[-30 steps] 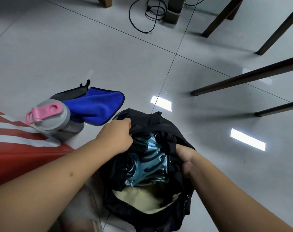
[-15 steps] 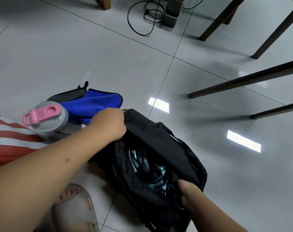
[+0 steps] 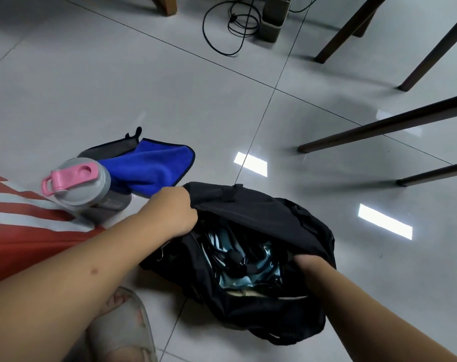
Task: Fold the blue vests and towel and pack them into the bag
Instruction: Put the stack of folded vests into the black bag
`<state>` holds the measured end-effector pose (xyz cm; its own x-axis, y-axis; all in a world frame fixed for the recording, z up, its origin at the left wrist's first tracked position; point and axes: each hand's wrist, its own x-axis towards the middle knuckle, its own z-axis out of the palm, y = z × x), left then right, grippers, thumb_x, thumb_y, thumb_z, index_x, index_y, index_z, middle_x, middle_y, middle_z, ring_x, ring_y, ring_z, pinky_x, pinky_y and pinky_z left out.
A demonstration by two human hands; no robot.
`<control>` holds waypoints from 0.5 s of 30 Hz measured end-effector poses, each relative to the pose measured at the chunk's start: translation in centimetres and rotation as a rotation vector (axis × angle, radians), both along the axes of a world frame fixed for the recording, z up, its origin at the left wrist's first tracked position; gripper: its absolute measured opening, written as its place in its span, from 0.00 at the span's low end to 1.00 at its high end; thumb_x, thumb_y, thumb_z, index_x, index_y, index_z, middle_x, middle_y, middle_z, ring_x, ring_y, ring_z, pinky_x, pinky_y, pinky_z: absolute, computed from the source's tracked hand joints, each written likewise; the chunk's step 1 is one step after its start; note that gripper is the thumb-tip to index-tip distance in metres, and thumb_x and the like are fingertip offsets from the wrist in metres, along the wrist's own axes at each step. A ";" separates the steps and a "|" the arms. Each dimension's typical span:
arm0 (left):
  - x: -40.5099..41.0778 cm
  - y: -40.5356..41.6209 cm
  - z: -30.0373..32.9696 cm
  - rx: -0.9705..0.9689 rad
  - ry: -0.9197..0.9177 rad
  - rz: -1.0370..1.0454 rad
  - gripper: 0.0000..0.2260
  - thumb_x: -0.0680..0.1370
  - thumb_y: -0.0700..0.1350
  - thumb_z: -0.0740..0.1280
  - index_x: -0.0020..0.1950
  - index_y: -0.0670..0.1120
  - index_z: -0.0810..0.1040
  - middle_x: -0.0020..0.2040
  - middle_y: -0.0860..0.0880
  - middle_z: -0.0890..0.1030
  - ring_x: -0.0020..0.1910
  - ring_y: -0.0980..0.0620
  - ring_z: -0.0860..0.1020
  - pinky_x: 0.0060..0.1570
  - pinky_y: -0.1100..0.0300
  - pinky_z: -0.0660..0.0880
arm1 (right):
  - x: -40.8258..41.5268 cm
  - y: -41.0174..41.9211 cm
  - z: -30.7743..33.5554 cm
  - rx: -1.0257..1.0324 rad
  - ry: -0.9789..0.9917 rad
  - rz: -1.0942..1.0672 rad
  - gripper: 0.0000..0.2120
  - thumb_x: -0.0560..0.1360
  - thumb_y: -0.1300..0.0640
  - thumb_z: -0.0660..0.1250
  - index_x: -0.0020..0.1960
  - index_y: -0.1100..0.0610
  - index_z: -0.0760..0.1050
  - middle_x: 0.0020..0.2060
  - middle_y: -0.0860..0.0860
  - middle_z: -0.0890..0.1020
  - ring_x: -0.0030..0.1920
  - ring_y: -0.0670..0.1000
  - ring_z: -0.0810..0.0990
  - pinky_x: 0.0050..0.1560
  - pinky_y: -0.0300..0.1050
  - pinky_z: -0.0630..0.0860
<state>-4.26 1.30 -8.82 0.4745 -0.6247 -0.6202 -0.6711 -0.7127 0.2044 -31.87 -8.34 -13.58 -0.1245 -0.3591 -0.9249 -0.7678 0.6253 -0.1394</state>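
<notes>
My left hand [image 3: 173,211] curls its grip on the soft black fabric bag's [image 3: 261,215] rim. My right hand [image 3: 307,263] reaches inside; I cannot tell its grip.

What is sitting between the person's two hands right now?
In the head view, the black bag's open mouth lies between the left hand and right hand, with light blue fabric showing inside.

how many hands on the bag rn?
2. Left hand grips the black bag at its far-left rim; right hand holds the opening's right side, fingers hidden inside.
</notes>
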 end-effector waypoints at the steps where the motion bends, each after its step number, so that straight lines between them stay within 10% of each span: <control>1: 0.1 -0.2 0.0 -0.026 -0.016 0.001 0.11 0.78 0.49 0.65 0.38 0.45 0.73 0.38 0.47 0.76 0.38 0.47 0.76 0.35 0.57 0.71 | 0.3 0.1 0.3 0.013 0.014 0.049 0.17 0.81 0.57 0.66 0.65 0.67 0.75 0.55 0.64 0.81 0.55 0.64 0.81 0.55 0.54 0.79; 5: -0.7 -0.4 0.2 -0.085 -0.028 -0.022 0.19 0.77 0.63 0.66 0.42 0.47 0.76 0.39 0.49 0.78 0.41 0.46 0.79 0.37 0.55 0.75 | 1.4 0.2 2.3 -0.094 0.068 0.408 0.20 0.84 0.51 0.59 0.68 0.64 0.75 0.64 0.62 0.79 0.67 0.62 0.75 0.66 0.49 0.71; 9: -2.2 0.1 2.6 -0.091 -0.258 -0.155 0.23 0.74 0.68 0.67 0.50 0.48 0.74 0.48 0.49 0.80 0.50 0.45 0.77 0.45 0.52 0.75 | 1.4 0.5 4.5 -0.311 0.152 0.702 0.22 0.78 0.38 0.63 0.46 0.57 0.80 0.36 0.51 0.81 0.42 0.55 0.81 0.45 0.45 0.74; 12: -5.0 0.7 4.6 -0.522 -0.419 -0.296 0.20 0.71 0.62 0.71 0.49 0.47 0.74 0.46 0.46 0.75 0.50 0.43 0.72 0.47 0.47 0.71 | 1.7 0.9 6.0 -0.512 0.260 0.894 0.28 0.78 0.33 0.59 0.35 0.56 0.72 0.29 0.50 0.76 0.29 0.52 0.73 0.34 0.46 0.70; 15: -8.4 1.6 3.7 -0.800 -0.101 -0.464 0.09 0.76 0.51 0.69 0.43 0.48 0.72 0.40 0.49 0.75 0.44 0.45 0.73 0.44 0.49 0.74 | 2.6 1.0 7.2 -0.674 0.219 1.041 0.23 0.81 0.39 0.59 0.34 0.54 0.67 0.28 0.48 0.70 0.29 0.53 0.68 0.34 0.46 0.67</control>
